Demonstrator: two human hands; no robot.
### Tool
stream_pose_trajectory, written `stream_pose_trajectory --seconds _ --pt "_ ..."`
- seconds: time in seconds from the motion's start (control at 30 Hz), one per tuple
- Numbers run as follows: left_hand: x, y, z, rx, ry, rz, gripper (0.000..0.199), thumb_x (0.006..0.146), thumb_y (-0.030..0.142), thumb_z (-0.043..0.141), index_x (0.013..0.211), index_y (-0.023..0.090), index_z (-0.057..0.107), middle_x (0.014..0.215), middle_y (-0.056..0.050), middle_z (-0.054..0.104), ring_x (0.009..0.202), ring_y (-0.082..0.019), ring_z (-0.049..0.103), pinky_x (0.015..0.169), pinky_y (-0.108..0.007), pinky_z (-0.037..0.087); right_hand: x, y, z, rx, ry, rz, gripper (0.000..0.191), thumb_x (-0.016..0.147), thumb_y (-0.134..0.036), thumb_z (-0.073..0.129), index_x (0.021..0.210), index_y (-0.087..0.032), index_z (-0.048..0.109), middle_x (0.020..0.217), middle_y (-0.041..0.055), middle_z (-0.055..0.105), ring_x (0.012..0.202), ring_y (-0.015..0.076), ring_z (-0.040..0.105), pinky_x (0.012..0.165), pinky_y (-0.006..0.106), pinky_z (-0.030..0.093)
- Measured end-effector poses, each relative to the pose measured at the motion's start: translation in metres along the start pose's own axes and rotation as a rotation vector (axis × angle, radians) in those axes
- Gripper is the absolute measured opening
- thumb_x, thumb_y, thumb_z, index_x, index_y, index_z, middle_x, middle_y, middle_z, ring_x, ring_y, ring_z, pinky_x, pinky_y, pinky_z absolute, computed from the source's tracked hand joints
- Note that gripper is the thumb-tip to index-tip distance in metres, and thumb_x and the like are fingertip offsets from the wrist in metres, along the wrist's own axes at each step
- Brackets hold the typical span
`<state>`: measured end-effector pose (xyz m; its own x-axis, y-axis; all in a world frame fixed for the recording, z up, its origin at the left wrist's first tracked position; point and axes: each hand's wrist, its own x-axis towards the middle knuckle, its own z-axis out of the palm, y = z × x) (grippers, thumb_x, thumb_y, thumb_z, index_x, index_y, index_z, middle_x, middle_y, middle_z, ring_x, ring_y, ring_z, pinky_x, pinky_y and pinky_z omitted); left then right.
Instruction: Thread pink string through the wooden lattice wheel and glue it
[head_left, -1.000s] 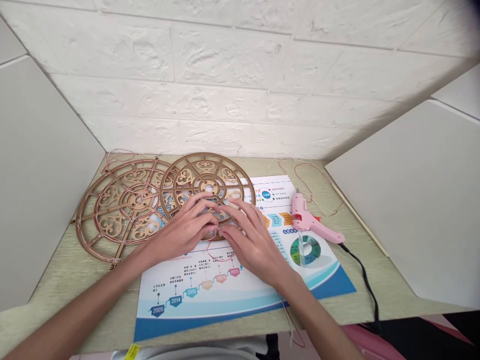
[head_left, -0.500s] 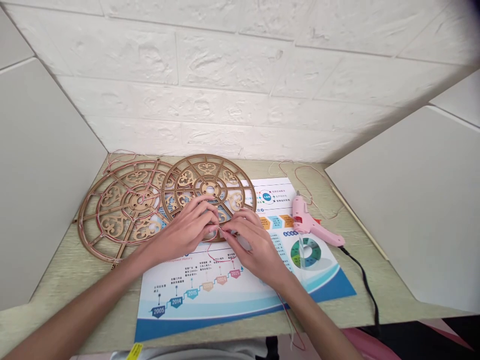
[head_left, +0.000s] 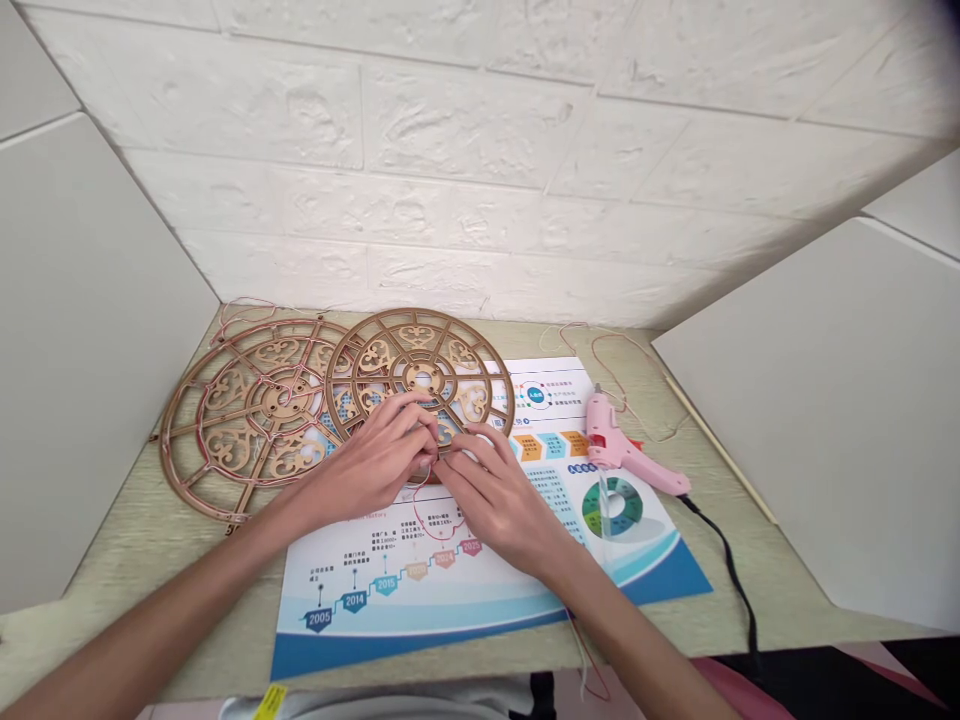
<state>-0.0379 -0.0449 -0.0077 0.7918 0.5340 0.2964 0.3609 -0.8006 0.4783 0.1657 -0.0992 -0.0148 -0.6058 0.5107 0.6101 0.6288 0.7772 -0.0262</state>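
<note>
Two round brown lattice discs lie overlapping on the table. The upper disc (head_left: 420, 330) has my hands at its front edge; red and white wire runs along the ribs of the left disc (head_left: 180, 470). My left hand (head_left: 386, 450) pinches the thin red and white wire (head_left: 431, 535) at that edge, fingertips together. Meeting it there, my right hand (head_left: 491, 480) has its thumb and forefinger closed on the wire too. A loop of the wire hangs below the fingertips over a printed sheet (head_left: 360, 645). The exact pinch point is mostly hidden by the fingers.
A pink glue gun (head_left: 622, 450) lies on the sheet's right side, its black cord (head_left: 731, 560) running to the front edge. Loose wire lies at the back right of the table (head_left: 750, 590). White panels stand left and right, with a white brick-patterned wall behind.
My right hand has shifted slightly left and its fingertips have drawn closer to my left hand's. The wire loop below hangs lower. The whole view has moved a little.
</note>
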Motion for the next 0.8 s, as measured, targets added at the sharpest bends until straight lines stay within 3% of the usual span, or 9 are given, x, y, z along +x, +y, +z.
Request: stream_pose_trajectory --seconds 0.2,0.47,0.67,0.73,0.8 --pt "0.0013 0.0015 -0.0023 -0.081 0.037 -0.039 0.013 0.103 0.017 0.041 0.099 0.020 0.053 0.120 -0.010 0.055 0.141 -0.026 0.031 0.112 -0.048 0.042 0.0017 0.0020 -0.0025 0.116 0.064 0.144 0.019 0.095 -0.002 0.052 0.100 -0.016 0.063 0.083 0.0045 0.070 0.092 0.0206 0.058 0.099 0.046 0.048" --pt "0.0010 0.0029 -0.0012 -0.017 0.039 -0.027 0.015 0.102 0.016 0.041 0.096 0.018 0.055 0.119 -0.011 0.055 0.141 -0.028 0.033 0.112 -0.050 0.042 -0.0002 -0.0013 0.0005 -0.034 0.009 -0.017 0.020 0.097 -0.003 0.047 0.101 -0.011 0.066 0.088 0.0096 0.069 0.101 0.0240 0.059 0.100 0.048 0.046" --pt "-0.0003 -0.0023 -0.0040 -0.007 0.066 -0.050 0.017 0.104 0.023 0.043 0.104 0.020 0.059 0.126 -0.009 0.055 0.141 -0.027 0.031 0.113 -0.049 0.040 0.0025 0.0005 0.0017 0.138 0.120 0.195 0.016 0.095 -0.004 0.055 0.099 -0.017 0.063 0.083 0.0047 0.069 0.088 0.0202 0.057 0.093 0.047 0.048" --pt "-0.0008 -0.0014 -0.0061 0.039 0.101 -0.047 0.017 0.101 0.034 0.052 0.107 0.020 0.060 0.126 -0.010 0.056 0.141 -0.030 0.031 0.114 -0.052 0.038 0.0026 0.0007 0.0020 0.197 0.153 0.253 0.015 0.095 -0.007 0.056 0.098 -0.020 0.063 0.084 0.0042 0.069 0.087 0.0201 0.056 0.088 0.045 0.049" --pt "-0.0007 0.0014 -0.0073 0.102 0.138 -0.033 0.030 0.093 0.047 0.063 0.105 0.019 0.061 0.121 -0.011 0.059 0.137 -0.033 0.037 0.111 -0.053 0.039 0.0018 0.0005 0.0026 0.243 0.181 0.310 0.014 0.094 -0.008 0.057 0.096 -0.020 0.063 0.084 0.0042 0.069 0.089 0.0209 0.057 0.085 0.043 0.050"
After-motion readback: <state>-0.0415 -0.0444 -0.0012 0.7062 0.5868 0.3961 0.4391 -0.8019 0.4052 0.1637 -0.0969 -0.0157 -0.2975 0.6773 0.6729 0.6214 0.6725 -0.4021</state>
